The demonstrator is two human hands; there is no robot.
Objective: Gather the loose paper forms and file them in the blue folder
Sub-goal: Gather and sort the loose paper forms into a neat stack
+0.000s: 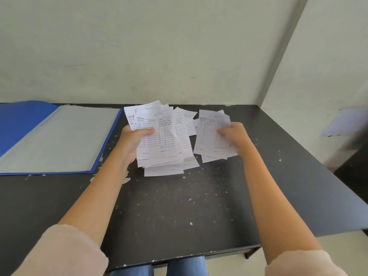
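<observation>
White paper forms, printed with ruled tables, split between two hands above a black table (199,206) with chipped, speckled paint. Left hand (133,143): fingers closed around the larger stack of forms (159,140), thumb pressed across the top sheet, sheets fanned unevenly. Right hand (235,136): fingers closed on a smaller bundle of forms (209,134). A few forms (189,122) lie between the two bundles. Blue folder (59,136): open flat at the table's far left, clear sleeve uppermost, well apart from both hands. Pale wall (159,46) behind.
</observation>
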